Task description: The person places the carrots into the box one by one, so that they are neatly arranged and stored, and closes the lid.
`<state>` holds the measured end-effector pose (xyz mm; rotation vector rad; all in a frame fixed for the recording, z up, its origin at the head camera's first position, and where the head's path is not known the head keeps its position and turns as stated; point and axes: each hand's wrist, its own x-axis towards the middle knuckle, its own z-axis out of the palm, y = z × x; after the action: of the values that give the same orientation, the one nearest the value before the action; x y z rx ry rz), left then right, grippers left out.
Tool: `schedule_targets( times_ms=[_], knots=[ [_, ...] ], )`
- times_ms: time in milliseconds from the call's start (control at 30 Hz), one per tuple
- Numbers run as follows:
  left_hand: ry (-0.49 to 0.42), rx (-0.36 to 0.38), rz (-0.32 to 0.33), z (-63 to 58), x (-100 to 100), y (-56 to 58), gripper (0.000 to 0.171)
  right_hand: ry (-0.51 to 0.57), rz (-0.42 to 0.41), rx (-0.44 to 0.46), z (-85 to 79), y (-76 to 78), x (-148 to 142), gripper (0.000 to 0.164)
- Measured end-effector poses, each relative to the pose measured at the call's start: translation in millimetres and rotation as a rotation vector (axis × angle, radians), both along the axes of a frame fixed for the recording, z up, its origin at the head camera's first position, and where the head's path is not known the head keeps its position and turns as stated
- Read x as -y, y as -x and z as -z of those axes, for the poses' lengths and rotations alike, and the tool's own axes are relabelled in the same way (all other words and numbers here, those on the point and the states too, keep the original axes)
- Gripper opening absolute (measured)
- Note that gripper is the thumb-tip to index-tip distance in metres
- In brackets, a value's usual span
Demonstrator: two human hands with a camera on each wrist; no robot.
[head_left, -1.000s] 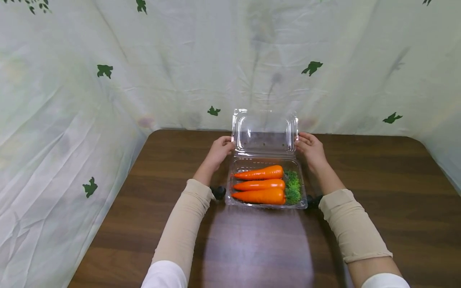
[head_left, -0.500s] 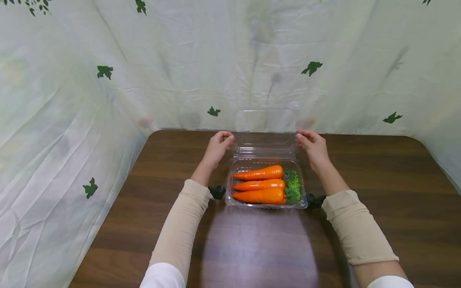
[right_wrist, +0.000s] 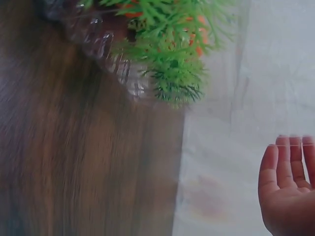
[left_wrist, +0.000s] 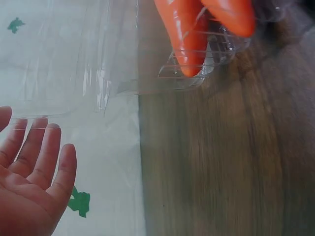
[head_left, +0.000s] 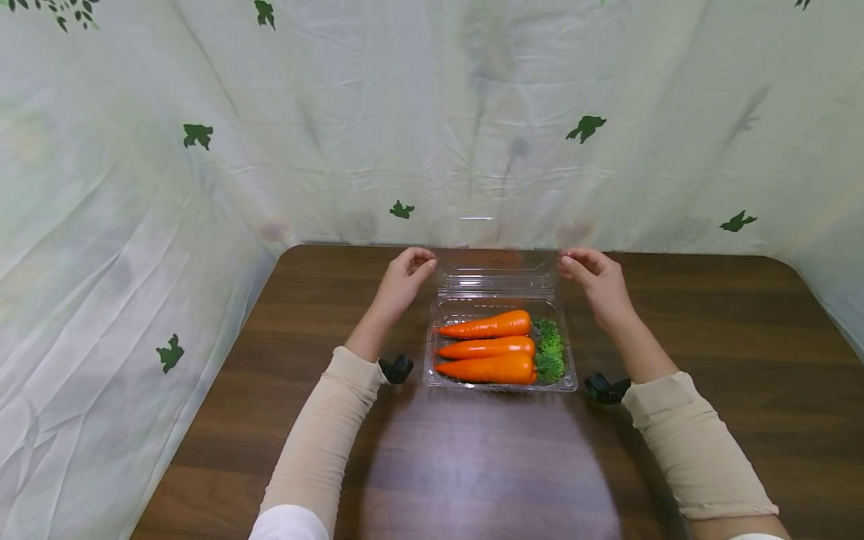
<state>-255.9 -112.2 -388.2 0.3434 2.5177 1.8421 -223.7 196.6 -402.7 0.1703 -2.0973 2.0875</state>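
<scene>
A clear plastic clamshell box [head_left: 432, 375] lies on the table, its transparent lid [head_left: 496, 281] raised at the back. Inside are three orange carrots [head_left: 486, 368], laid side by side with their tips leftward. A bunch of green carrot leaves [head_left: 550, 352] fills the box's right end. My left hand [head_left: 403, 279] is at the lid's left edge; in the left wrist view its extended fingers [left_wrist: 42, 152] overlap that edge. Opposite it, my right hand [head_left: 597, 283] has its fingertips at the lid's right edge, the fingers [right_wrist: 284, 167] fairly straight in the right wrist view.
The box rests on a brown wooden table [head_left: 715, 352], towards its far edge. Behind and to the left hangs a pale curtain [head_left: 324, 112] with green leaf shapes. Black wrist devices [head_left: 397, 369] sit low on either side of the box.
The lid has tilted, its bright glare is gone and its top edge sits lower in view. Both forearms have spread outward, away from the box, which has stayed put with the carrots.
</scene>
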Motion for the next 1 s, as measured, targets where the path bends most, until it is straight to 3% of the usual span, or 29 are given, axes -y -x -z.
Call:
schedule_targets(
  times_ms=[133,233,467,667,1000],
  knots=[
    [0.07,-0.031,0.034,-2.6,5.1,-8.2,0.022,-0.11,-0.018,-0.023,-2.0,-8.0,-4.0,0.032],
    [0.116,-0.071,0.055,4.4,9.7,-9.1,0.022,-0.199,-0.036,-0.054,-1.2,-13.6,-8.5,0.031],
    [0.16,-0.106,0.081,6.4,15.6,-23.5,0.023,-0.311,-0.069,-0.07,-12.3,-36.5,-8.0,0.026],
    [0.199,-0.138,0.111,13.2,20.2,-35.7,0.024,-0.443,-0.067,-0.074,0.9,-43.8,-15.8,0.026],
    [0.302,-0.25,0.161,24.2,24.8,-52.9,0.026,-0.549,-0.128,-0.137,17.5,-60.3,-21.8,0.03]
  ],
)
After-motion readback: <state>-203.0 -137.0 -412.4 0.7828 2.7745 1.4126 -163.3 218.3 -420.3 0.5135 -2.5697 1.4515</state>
